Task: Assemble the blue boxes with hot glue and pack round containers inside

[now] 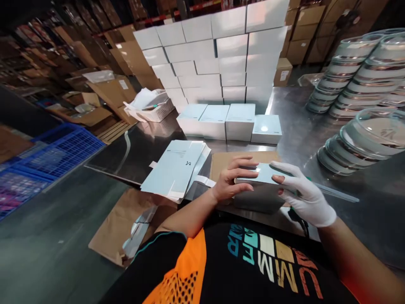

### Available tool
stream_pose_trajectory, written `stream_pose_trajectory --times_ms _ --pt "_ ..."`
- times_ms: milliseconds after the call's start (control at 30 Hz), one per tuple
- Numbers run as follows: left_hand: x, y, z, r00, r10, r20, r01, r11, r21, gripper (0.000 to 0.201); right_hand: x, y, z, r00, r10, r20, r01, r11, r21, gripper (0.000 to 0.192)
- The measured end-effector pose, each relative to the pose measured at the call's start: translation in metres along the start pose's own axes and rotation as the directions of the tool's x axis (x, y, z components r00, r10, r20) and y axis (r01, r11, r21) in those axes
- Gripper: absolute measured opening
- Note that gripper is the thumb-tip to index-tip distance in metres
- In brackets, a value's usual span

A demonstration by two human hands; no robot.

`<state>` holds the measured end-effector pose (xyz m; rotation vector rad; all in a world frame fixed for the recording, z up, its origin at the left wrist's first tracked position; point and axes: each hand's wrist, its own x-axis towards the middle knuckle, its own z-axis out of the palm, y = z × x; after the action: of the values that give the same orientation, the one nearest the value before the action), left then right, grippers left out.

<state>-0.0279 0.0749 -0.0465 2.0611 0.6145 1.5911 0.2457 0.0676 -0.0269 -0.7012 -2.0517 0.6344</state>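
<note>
1. Head view, step: box-forming looks to be in hand. A pale box (264,185) sits on the steel table (363,177) at the near edge, right in front of the person, partly over a brown card sheet (221,162). Both hands bear on it, one at each end, so I judge the box is being squared up or its top pressed shut.

2. Head view, left hand (232,179): bare, fingers curled over the box's left end, thumb low on the near side. It clasps the box rather than lying flat on it.

3. Head view, right hand (303,194): in a white glove, fingers spread and laid along the box's right end, fingertips on the top face. It presses and steadies; whether the thumb wraps underneath is hidden.

4. Head view, next move as I judge it: firm, even pressure from both ends so the top seats without buckling the thin card.

5. Head view, surroundings: a pile of flat blanks (177,169) lies just left of the box. Four made-up boxes (230,120) stand in a row farther back, with a tall wall of boxes (221,55) behind them. Stacks of glass lids (357,143) fill the table's right side. A blue crate (50,156) sits off to the left.
</note>
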Motion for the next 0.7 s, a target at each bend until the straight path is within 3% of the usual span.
stream_pose_trajectory --times_ms 100,200,267,300,367,433,533,600,700 --pt "-0.001 0.006 -0.003 1.0 -0.028 -0.002 0.028 0.999 0.021 0.049 0.003 -0.009 0.0 1.0 -0.017 -0.003 0.017 1.0 0.009 0.026" --pt "-0.001 0.007 -0.002 1.0 -0.017 -0.007 0.018 0.999 0.032 0.044 0.003 -0.007 0.0 0.999 -0.046 -0.015 0.046 0.998 0.037 0.029" --pt "0.0 0.008 -0.004 0.999 0.017 0.027 -0.017 0.999 0.027 0.039 -0.003 -0.001 0.002 0.999 0.027 -0.036 -0.025 0.998 0.052 0.03" --pt "0.0 0.009 -0.005 0.998 0.036 0.054 -0.037 0.999 0.026 0.038 -0.007 0.003 0.004 0.994 0.096 -0.052 -0.092 0.993 0.07 0.04" --pt "-0.002 0.01 -0.01 0.993 0.063 0.103 -0.066 0.997 0.032 0.046 -0.016 0.009 0.011 0.964 0.262 -0.056 -0.253 0.959 0.131 0.079" --pt "-0.008 0.01 -0.017 0.994 0.029 0.108 -0.036 0.998 0.058 0.074 -0.022 0.014 0.019 0.915 0.403 -0.005 -0.395 0.899 0.192 0.108" --pt "-0.02 0.01 -0.038 0.994 -0.112 -0.013 0.112 0.983 0.145 0.103 -0.016 0.022 0.017 0.861 0.508 0.006 -0.498 0.841 0.212 0.093" --pt "-0.027 0.01 -0.062 0.967 -0.205 -0.15 0.238 0.937 0.256 0.101 0.003 0.033 0.003 0.811 0.56 -0.17 -0.512 0.82 0.255 0.079" --pt "-0.031 0.009 -0.114 0.903 -0.289 -0.318 0.415 0.781 0.467 0.09 0.056 0.064 -0.035 0.647 0.604 -0.465 -0.483 0.797 0.362 0.06"
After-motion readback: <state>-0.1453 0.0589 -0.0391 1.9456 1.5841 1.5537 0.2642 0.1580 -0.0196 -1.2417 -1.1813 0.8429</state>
